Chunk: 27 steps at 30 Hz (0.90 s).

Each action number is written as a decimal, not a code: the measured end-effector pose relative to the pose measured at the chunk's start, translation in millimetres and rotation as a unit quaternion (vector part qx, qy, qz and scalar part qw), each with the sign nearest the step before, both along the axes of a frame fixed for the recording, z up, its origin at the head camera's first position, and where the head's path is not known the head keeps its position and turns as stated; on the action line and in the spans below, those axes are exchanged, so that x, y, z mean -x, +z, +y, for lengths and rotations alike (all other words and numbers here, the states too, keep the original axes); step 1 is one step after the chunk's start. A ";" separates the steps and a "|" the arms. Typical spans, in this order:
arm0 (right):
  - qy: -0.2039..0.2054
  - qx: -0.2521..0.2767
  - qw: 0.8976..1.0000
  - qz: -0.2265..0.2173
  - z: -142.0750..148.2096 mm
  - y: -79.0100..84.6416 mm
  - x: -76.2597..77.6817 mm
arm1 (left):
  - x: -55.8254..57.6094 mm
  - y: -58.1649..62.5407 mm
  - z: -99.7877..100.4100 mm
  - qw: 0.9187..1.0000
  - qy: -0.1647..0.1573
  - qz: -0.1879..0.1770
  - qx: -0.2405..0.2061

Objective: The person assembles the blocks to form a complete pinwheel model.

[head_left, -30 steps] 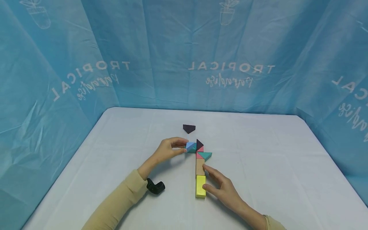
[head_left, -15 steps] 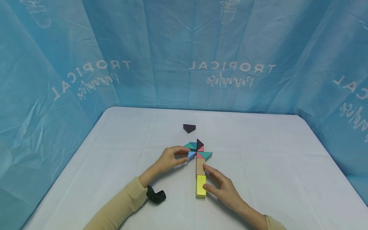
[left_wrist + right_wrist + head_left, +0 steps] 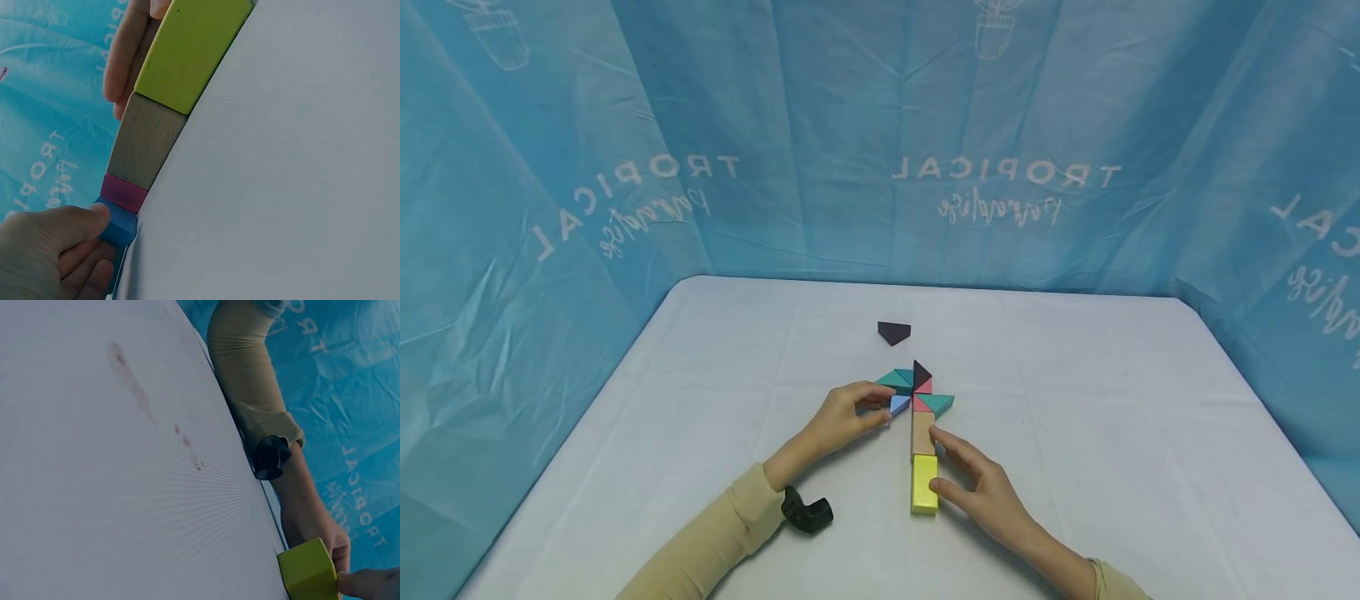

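A small blue triangular block (image 3: pixel 898 404) is pinched between the thumb and fingers of my left hand (image 3: pixel 841 422); in the left wrist view, this blue block (image 3: pixel 120 224) sits against a pink block (image 3: pixel 125 192). My right hand (image 3: pixel 983 490) has its thumb at the side of a yellow block (image 3: pixel 924 485) and a fingertip at a plain wooden block (image 3: pixel 922 433), fingers extended. Beyond these in a row lie the pink triangle (image 3: pixel 921 404) and a green triangle (image 3: pixel 937 403). Further up are a dark triangle (image 3: pixel 921 377), another pink piece (image 3: pixel 927 386) and a green triangle (image 3: pixel 893 380).
A dark five-sided block (image 3: pixel 894 332) lies alone farther back. The black wrist device (image 3: pixel 807 511) is by the left sleeve. White cloth covers the table (image 3: pixel 1097 400), and a blue printed curtain (image 3: pixel 820 100) stands behind and at both sides.
My left hand has brought the blue triangle nearer to me, from over the green pieces to beside the pink triangle, uncovering those pieces. The right hand stays in place.
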State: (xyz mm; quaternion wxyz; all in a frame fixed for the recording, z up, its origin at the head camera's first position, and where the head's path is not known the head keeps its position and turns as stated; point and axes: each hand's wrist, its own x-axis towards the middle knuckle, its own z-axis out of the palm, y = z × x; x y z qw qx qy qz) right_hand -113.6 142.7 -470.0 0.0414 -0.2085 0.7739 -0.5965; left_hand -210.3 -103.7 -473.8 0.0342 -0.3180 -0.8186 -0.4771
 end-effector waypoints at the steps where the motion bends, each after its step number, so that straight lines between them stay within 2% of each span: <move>1: 0.001 0.000 1.000 0.001 0.0 0.0 0.0 | 0.1 -0.2 0.2 1.000 -0.001 0.002 -0.002; 4: 0.004 0.000 1.000 0.002 0.5 -0.3 0.1 | 0.7 -0.4 0.3 1.000 -0.001 0.016 -0.011; 9: 0.009 -0.002 1.000 0.006 1.6 -1.9 0.5 | 2.3 -0.8 -0.1 0.998 0.006 0.061 -0.029; 16: 0.011 -0.005 1.000 0.003 1.1 -3.0 0.8 | 4.1 -0.7 2.4 0.995 0.010 0.099 -0.025; 27: 0.005 -0.009 1.000 -0.005 1.9 -2.0 0.7 | 7.0 -0.9 6.3 0.993 0.023 0.115 -0.020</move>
